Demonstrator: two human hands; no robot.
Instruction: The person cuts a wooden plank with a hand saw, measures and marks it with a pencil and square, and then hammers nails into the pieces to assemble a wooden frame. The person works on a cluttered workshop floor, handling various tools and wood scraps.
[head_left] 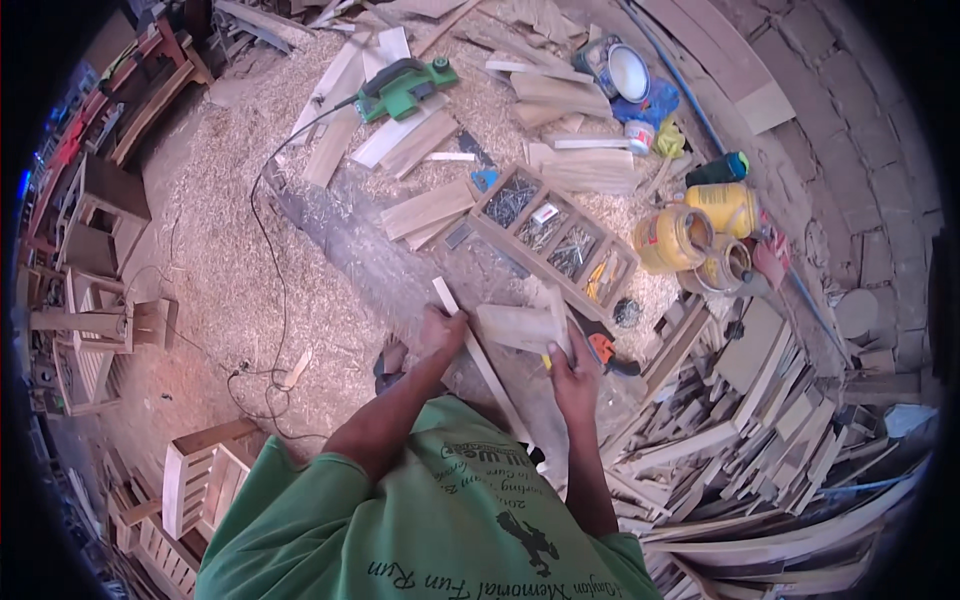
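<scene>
Left hand (440, 330) grips the long thin slat (480, 365), closed round it near its far end; the slat's long axis runs from there back toward the person's body. Just right, the short wooden block (515, 327) sits across it, right hand (572, 372) closed on the block's near right edge.

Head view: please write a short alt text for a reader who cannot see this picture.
Seen from above, a person in a green shirt holds a thin wooden strip in the left hand and a short board in the right hand. Around them lie sawdust, a green power planer, a divided nail tray and stacked offcuts.
</scene>
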